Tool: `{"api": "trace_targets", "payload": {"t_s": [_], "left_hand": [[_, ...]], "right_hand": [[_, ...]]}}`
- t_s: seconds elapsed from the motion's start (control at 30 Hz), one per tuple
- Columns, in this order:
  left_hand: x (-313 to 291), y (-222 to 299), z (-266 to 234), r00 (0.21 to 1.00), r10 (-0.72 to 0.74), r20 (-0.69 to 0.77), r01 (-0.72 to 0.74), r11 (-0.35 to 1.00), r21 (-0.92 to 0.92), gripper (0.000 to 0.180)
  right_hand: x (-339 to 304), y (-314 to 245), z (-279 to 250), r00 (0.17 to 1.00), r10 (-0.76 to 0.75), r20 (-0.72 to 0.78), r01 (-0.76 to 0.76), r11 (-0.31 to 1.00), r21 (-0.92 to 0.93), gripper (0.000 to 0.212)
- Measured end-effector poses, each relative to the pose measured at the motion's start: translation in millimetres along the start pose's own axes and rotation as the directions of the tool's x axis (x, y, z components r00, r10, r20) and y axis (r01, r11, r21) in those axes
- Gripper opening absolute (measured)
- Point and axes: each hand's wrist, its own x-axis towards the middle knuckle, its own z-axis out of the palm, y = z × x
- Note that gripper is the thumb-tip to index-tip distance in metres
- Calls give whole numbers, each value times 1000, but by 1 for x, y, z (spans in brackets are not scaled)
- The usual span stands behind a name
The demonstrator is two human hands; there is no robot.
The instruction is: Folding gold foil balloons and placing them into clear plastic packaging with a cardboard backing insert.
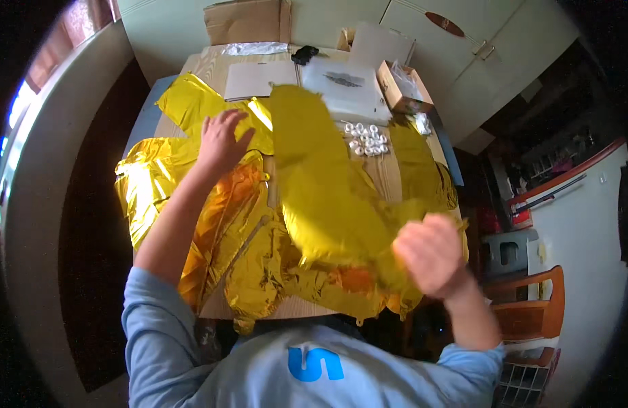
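Note:
My right hand (431,255), slightly blurred, is closed on the lower right end of a large flat gold foil balloon (327,183). The balloon slants up from there toward the far middle of the table, above other foil. Fingers apart and holding nothing, my left hand (221,144) hovers over more gold foil balloons at the left. One shiny gold foil balloon (147,180) lies left of my forearm, and another (191,102) is farther back. Crumpled gold foil (256,265) with orange reflections covers the near side. Another gold piece (419,163) lies at the right.
Several small white rolls (367,139) sit on the wooden table (208,61) beside a translucent plastic sheet or bag (348,92). An open cardboard box (404,88) stands at the back right. Behind lie a white flat panel (256,76) and a black item (304,54). A wooden chair (532,306) is at right.

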Motion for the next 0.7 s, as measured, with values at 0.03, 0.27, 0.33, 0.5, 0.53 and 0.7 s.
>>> {"api": "trace_targets", "payload": {"t_s": [0.03,0.27,0.33,0.5,0.53,0.7], "left_hand": [[-14,21,-10,996,88,29,-87,996,-23,37],[-98,80,-31,839,424,341,-330,895,-300,35],[-96,79,-17,827,459,324,-365,877,-311,37],[-67,85,19,866,398,302,-324,907,-268,41],[-56,88,27,864,412,290,-345,903,-255,41],[-1,88,69,823,487,294,-460,873,-160,42]], "right_hand": [[-21,-20,10,1000,12,26,-12,1000,-4,14],[-92,-103,20,992,51,117,-63,994,95,16],[-100,-106,19,988,73,140,-84,994,74,15],[-80,-87,38,987,149,60,-148,989,-12,17],[-76,-88,37,984,164,74,-164,986,-13,18],[-74,-90,39,981,181,64,-181,983,0,17]]}}
